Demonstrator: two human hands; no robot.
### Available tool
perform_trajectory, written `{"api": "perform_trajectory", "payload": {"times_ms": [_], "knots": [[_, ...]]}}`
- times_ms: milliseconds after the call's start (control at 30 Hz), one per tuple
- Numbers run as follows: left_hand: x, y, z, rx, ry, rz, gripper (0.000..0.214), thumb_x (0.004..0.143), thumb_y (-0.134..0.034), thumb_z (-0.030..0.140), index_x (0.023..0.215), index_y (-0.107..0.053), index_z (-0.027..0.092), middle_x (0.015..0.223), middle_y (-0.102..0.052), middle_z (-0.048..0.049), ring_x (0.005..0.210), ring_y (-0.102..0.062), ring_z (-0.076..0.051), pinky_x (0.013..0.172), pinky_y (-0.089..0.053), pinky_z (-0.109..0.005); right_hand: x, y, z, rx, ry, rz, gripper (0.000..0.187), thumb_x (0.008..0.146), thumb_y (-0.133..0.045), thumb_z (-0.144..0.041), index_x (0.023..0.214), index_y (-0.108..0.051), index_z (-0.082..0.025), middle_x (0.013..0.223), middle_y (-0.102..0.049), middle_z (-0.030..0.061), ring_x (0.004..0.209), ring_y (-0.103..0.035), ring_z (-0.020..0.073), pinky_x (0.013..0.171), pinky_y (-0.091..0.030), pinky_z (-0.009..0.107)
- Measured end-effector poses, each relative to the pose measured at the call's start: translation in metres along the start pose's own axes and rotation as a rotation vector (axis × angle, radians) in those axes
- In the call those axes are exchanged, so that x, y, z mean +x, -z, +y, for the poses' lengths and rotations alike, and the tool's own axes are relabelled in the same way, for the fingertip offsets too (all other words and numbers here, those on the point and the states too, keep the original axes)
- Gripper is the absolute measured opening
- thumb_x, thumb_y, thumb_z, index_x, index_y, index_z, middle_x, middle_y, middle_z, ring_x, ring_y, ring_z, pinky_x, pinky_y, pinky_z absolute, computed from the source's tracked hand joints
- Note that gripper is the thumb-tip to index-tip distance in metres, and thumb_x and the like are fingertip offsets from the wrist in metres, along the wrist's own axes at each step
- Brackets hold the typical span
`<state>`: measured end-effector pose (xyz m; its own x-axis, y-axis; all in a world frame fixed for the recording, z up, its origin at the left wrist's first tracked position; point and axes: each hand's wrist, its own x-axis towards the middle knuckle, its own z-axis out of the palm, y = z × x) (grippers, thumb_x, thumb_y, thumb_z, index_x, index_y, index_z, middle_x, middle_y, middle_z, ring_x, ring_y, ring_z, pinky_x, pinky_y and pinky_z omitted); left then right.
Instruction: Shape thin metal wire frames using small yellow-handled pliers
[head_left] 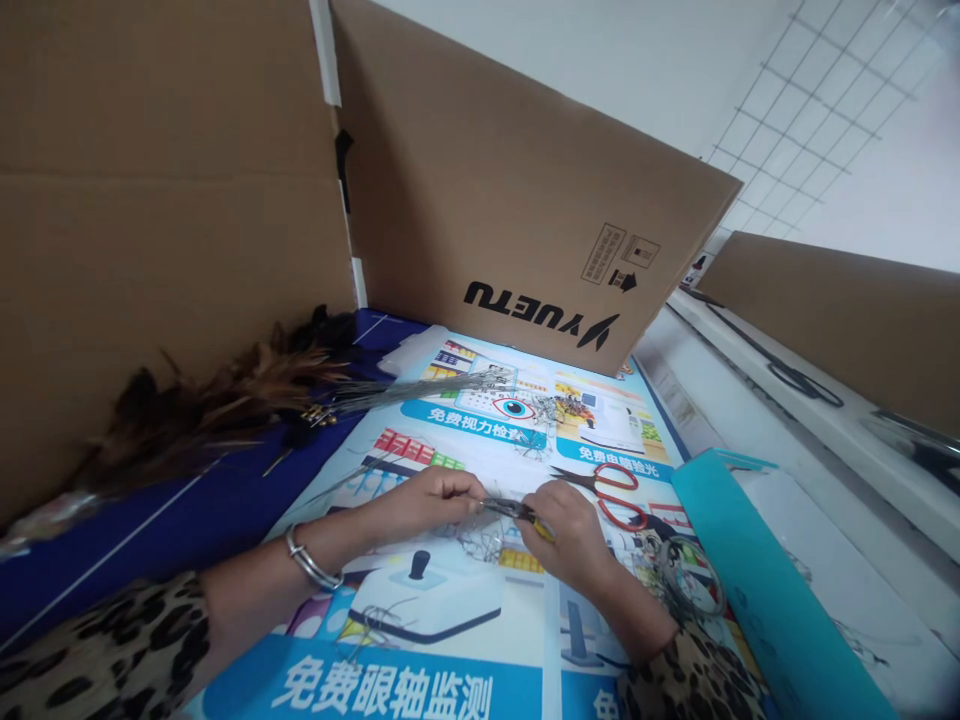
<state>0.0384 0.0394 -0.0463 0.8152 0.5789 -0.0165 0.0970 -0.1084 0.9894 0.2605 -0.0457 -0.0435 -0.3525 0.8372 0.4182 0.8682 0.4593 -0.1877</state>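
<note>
My right hand [570, 535] is wrapped round a pair of pliers [504, 507] with yellow handles, its jaws pointing left. The fingers of my left hand [429, 498] are pinched together right at the jaw tips, around what looks like a thin metal wire; its exact shape there is too small to make out. Beneath both hands, bent bits of wire [480, 545] lie on a printed poster [517, 620]. Scissors with red handles [621, 497] rest just beyond my right hand, their dark blades towards the left.
Straight wires [420, 388] lie in a bundle farther back. Brown feathers [225, 400] are heaped at the left on blue cloth [172, 530]. A wire coil [694, 580] sits at the right beside a teal box edge [765, 580]. Cardboard panels [510, 190] stand behind and left.
</note>
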Motion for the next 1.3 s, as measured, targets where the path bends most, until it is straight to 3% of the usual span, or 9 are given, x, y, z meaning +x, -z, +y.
{"api": "perform_trajectory", "payload": {"times_ms": [400,833,1300], "knots": [[-0.001,-0.004,0.001,0.105,-0.023,0.077,0.011,0.074,-0.048,0.02,0.069,-0.055,0.013,0.056,-0.044,0.0043,0.052,-0.037,-0.008,0.049,-0.029,-0.018,0.002,0.008,-0.01,-0.22,0.041,-0.024,0.012,0.082,-0.048,-0.026,0.083,-0.057,-0.018,0.076,-0.052,0.0051,0.075,-0.047,0.017,0.067,-0.035,0.03],[0.0,-0.005,-0.011,0.091,-0.009,0.104,0.008,0.072,-0.048,0.018,0.066,-0.052,0.014,0.054,-0.042,0.0047,0.05,-0.037,-0.007,0.048,-0.03,-0.018,0.001,0.006,-0.009,-0.284,0.078,-0.044,0.012,0.083,-0.046,-0.025,0.084,-0.056,-0.018,0.075,-0.052,0.0044,0.075,-0.046,0.0166,0.067,-0.035,0.03],[0.0,-0.006,-0.007,-0.054,0.035,0.06,0.008,0.073,-0.051,0.021,0.068,-0.053,0.015,0.054,-0.048,0.004,0.05,-0.043,-0.009,0.05,-0.034,-0.019,0.003,0.007,-0.007,-0.168,0.047,-0.047,0.009,0.082,-0.049,-0.023,0.078,-0.056,-0.018,0.072,-0.053,0.0027,0.072,-0.049,0.0141,0.065,-0.037,0.026]]}}
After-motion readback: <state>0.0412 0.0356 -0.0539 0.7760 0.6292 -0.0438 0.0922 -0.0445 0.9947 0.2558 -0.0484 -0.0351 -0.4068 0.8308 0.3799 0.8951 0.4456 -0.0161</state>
